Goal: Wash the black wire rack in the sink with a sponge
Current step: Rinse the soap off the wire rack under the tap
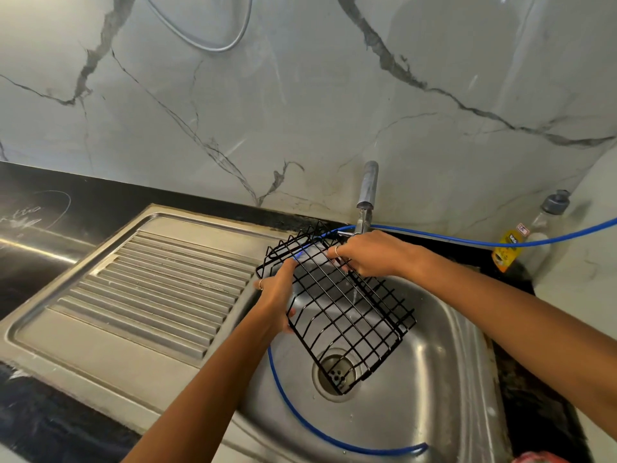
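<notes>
**Holding the rack under the tap**

Holding the black wire rack over the sink, you have it tilted, its far end up by the tap and its near end low over the drain. Your left hand grips the rack's left edge, the fingers wrapped around the wire frame and the thumb pressed against the side. Your right hand sits on the rack's upper end just below the tap, its fingers curled down over the wires; whether they clutch a sponge underneath cannot be told, as the palm hides whatever is there. A thin stream of water runs down through the grid below your right hand.

A blue hose runs from the right along the back of the sink to the tap, and another stretch of it loops round the near side of the basin. The ribbed draining board lies to the left of the basin, set into the dark table. A bottle with a yellow label stands on the right by the marble wall.
</notes>
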Motion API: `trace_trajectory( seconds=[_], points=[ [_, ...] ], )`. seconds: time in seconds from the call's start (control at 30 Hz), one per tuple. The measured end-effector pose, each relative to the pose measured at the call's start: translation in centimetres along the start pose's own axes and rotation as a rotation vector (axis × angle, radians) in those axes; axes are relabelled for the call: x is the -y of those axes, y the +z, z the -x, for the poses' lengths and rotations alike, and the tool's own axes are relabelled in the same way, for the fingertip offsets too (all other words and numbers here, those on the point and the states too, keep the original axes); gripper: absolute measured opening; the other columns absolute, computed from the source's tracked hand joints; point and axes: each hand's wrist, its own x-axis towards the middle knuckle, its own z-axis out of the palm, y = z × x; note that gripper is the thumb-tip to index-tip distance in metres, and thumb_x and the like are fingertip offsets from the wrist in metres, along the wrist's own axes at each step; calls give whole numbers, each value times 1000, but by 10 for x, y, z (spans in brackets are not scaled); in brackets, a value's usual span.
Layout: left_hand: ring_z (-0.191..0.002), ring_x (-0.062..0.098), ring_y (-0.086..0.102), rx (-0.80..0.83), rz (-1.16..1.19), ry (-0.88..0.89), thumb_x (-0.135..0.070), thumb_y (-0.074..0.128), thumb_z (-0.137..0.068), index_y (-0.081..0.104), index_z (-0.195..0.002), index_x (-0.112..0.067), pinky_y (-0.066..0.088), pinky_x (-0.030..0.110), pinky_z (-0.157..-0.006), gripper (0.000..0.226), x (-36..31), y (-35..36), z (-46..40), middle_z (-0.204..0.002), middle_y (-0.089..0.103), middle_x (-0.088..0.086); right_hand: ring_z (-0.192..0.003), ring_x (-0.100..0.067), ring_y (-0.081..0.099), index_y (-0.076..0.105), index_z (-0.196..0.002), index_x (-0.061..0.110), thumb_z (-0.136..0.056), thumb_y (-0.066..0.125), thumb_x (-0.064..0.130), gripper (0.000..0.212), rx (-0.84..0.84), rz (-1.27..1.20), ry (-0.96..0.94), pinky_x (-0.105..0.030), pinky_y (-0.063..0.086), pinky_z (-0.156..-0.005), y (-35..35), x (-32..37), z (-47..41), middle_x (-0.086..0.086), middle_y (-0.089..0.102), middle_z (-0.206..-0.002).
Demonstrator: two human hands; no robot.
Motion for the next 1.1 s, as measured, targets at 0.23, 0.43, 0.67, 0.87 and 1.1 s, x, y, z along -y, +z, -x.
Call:
trace_trajectory(
  seconds=[0.23, 0.43, 0.67, 0.87, 1.1],
  points=[
    [-105, 26, 49, -17, -36, 40, -53, 57, -84, 25, -147, -13, 46, 34, -69, 82, -2, -3, -9, -128, 46, 15, -64, -25, 53, 44, -122, 16, -82, 43, -3, 44, -38, 384, -74, -29, 36, -56, -3, 4, -4, -3, 66, -80],
    [-79, 18, 47, -22, -39, 80, -52, 54, -86, 25, -143, -14, 45, 34, -59, 74, -8, -9, -17, -97, 49, 8, -76, -11, 61, 64, -114, 21, -85, 49, -5, 42, -37, -631, 172, -27, 51, -69, -8, -2, -3, -2, 67, -91],
    [-66, 24, 59, 84, 96, -45, -48, 51, -90, 54, -116, -18, 48, 37, -53, 40, 5, -14, -9, -78, 59, 11, -91, -14, 64, 68, -107, 18, -93, 56, 9, 21, -226, -646, 283, -24, 50, -82, -16, -9, 7, -1, 69, -101],
    [-78, 28, 54, 195, 218, -117, -57, 55, -80, 48, -140, -16, 47, 59, -81, 72, 11, -7, -7, -101, 48, 10, -98, -19, 65, 69, -105, 16, -93, 54, 10, 20, -305, -700, 443, -22, 48, -83, -12, -22, 23, -4, 69, -107],
    [-84, 28, 59, 222, 248, -47, -63, 60, -76, 40, -140, -23, 42, 67, -90, 78, 13, 4, -7, -127, 49, 15, -131, -22, 41, 26, -148, 20, -87, 49, 62, 77, 127, -786, 513, -35, 33, -104, -15, -11, 21, -5, 42, -144]
  ],
)
